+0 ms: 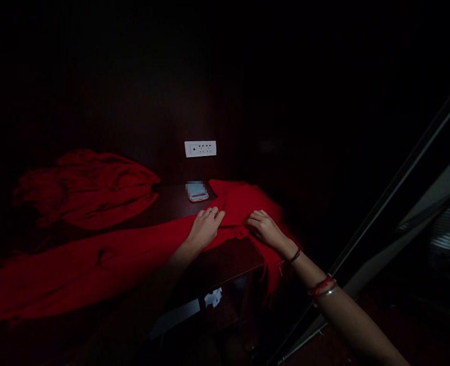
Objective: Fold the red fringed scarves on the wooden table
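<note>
A long red cloth stretches across the dark table and hangs over its right end, with loose threads at the hanging part. My left hand, a ring on one finger, is closed on the cloth near the middle of the view. A short way to the right, my right hand pinches the cloth close to a fold. Both hands' fingertips are partly hidden against the fabric. Behind and to the left lies a second, bunched-up red cloth.
A small pale-blue object, partly pixelated, lies at the table's back. Above it, a white socket panel is fixed to the dark wall. Crumpled white paper shows beneath the tabletop. A slanted metal-edged frame stands on the right.
</note>
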Tool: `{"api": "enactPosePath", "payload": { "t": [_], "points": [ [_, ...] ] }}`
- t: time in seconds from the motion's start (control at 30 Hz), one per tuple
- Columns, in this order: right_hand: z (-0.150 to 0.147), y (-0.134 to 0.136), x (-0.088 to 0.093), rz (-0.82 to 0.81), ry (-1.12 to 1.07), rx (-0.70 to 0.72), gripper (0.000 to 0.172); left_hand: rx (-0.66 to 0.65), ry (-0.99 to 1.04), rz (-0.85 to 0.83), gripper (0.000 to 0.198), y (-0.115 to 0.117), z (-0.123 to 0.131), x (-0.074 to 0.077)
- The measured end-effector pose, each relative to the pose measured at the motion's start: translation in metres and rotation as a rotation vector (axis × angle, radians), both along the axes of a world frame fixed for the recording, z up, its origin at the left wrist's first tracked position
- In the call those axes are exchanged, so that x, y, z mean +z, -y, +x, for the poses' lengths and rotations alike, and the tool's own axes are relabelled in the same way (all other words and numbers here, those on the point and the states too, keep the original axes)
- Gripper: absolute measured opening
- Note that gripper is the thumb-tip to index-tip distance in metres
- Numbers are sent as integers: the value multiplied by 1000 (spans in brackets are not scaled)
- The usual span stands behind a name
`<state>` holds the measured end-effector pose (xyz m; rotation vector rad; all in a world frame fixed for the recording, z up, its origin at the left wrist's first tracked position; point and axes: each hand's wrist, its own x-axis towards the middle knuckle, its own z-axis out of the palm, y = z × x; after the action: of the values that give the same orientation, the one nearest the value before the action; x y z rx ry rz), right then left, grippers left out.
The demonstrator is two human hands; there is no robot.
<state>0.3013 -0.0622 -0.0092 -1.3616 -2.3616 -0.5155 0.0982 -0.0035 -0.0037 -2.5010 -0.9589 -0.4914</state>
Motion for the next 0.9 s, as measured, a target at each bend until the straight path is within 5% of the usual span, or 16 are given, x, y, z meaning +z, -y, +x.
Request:
{"api": "enactPosePath", "payload": {
  "t": [0.13,0.27,0.47,0.6,0.9],
  "points": [
    [5,0,-5,12,-60,-29,17,185,7,15,30,-3,-27,17],
    [5,-1,-6,16,-83,-24,18,268,-75,5,34,5,-82,29],
    [5,-5,-9,27,-69,-35,17,307,-258,-205,44,38,-158,13],
    [7,-7,-10,24,-46,-46,17,275,-279,-319,54,55,-175,1],
    [6,-6,-11,28,-57,-52,18,295,-251,-336,57,71,-190,5]
  ]
}}
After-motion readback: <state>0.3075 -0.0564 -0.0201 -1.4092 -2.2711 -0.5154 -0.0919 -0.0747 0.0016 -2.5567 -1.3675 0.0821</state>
